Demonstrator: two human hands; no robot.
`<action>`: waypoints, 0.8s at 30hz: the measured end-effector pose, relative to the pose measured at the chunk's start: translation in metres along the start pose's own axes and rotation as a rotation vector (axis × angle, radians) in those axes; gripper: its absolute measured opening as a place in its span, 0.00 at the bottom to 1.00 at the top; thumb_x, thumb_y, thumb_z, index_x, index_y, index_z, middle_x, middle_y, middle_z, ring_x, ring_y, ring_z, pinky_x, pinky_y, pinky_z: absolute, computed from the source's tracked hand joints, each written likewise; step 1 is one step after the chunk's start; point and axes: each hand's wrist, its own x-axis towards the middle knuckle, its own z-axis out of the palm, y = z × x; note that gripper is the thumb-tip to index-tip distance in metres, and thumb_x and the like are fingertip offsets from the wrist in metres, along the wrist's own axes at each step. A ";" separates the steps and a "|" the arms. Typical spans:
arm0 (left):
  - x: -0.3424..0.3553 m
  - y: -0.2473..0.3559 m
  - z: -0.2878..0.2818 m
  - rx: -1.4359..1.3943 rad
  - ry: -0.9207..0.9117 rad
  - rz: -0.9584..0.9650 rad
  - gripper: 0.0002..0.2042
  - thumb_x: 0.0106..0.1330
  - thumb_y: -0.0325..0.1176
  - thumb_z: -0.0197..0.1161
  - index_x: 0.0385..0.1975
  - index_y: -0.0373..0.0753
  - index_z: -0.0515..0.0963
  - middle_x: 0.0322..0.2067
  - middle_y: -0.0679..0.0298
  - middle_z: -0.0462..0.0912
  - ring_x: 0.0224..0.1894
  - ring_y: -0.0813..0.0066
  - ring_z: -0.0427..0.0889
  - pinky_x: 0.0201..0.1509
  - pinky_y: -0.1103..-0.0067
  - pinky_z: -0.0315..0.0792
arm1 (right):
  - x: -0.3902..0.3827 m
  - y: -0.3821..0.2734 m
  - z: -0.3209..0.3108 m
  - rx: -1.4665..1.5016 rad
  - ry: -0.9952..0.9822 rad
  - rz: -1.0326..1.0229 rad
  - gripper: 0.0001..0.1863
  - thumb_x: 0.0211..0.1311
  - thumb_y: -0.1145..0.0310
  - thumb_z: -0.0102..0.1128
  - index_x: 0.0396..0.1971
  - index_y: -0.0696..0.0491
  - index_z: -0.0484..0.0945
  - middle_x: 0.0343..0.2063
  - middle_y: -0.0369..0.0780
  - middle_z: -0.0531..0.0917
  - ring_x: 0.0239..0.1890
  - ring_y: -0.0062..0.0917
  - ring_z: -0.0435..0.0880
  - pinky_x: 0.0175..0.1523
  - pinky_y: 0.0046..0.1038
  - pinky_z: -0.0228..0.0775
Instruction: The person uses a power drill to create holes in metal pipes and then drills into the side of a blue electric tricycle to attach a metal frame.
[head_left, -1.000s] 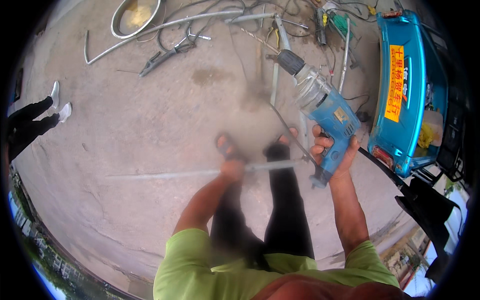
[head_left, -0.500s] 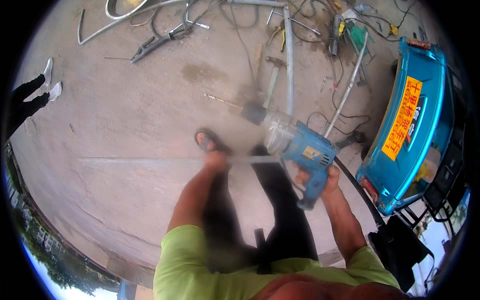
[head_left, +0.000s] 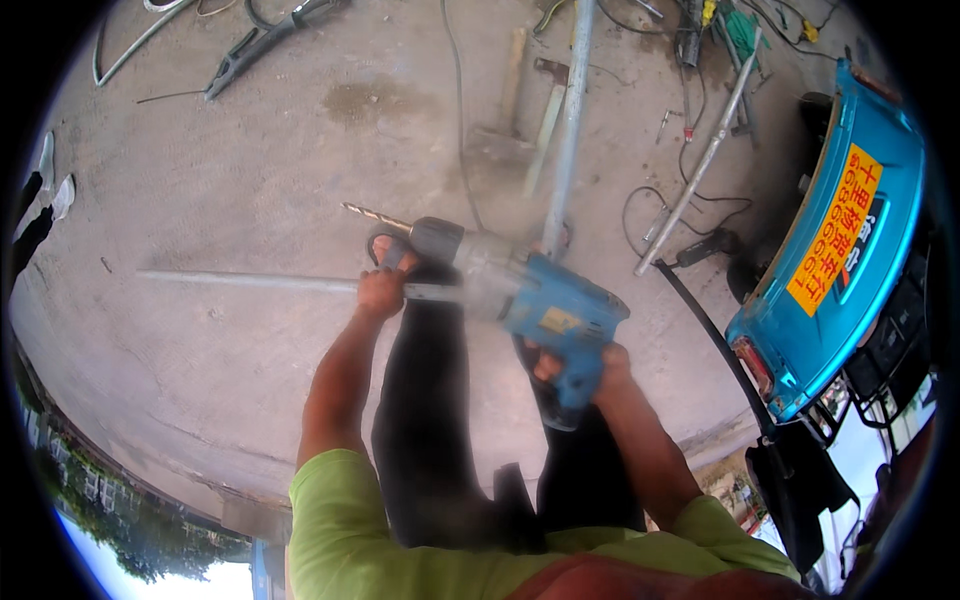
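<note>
Head view looks down on both hands: the left hand [head_left: 382, 292] is closed around a metal bar [head_left: 240, 280], and the right hand [head_left: 612, 370] has its grip wrapped around the handle of a blue drill [head_left: 570, 305]. The bar lies nearly level across the person's front, most of its visible length reaching left from the left hand. Its right end passes behind the drill, so how far it runs there I cannot tell. The drill sits right of the left hand, its long axis slanting away and to the left, so that the drill bit [head_left: 376, 216] points past the bar's far side. The left hand is nearer to the bit than the right hand is. Bit and bar look apart, though blur around the drill's front makes the height between them hard to judge.

Concrete floor [head_left: 220, 360] stretches left under the bar, toward another person's shoes [head_left: 62, 198]. Beyond the drill lie a hammer [head_left: 545, 135] and a long pipe [head_left: 570, 130]; a blue vehicle [head_left: 850, 240] bounds the right side.
</note>
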 end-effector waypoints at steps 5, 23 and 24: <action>0.039 -0.045 0.006 0.005 0.063 -0.090 0.12 0.63 0.32 0.58 0.44 0.48 0.82 0.42 0.58 0.84 0.47 0.57 0.84 0.54 0.60 0.72 | 0.037 0.028 -0.004 0.063 -0.086 0.034 0.46 0.53 0.52 0.74 0.67 0.60 0.66 0.56 0.54 0.77 0.45 0.31 0.86 0.51 0.32 0.78; 0.061 -0.169 0.004 0.123 0.235 -0.098 0.09 0.60 0.29 0.60 0.39 0.48 0.83 0.40 0.60 0.84 0.49 0.58 0.82 0.61 0.61 0.69 | 0.083 0.023 0.015 -0.330 0.099 0.097 0.45 0.46 0.52 0.76 0.63 0.59 0.70 0.49 0.47 0.82 0.41 0.29 0.86 0.48 0.31 0.80; 0.059 -0.167 0.003 0.131 0.245 -0.119 0.10 0.60 0.29 0.60 0.39 0.48 0.83 0.40 0.60 0.84 0.50 0.57 0.81 0.61 0.61 0.69 | 0.084 0.026 0.016 -0.326 0.102 0.091 0.45 0.45 0.52 0.76 0.63 0.59 0.70 0.50 0.47 0.82 0.41 0.29 0.86 0.47 0.31 0.80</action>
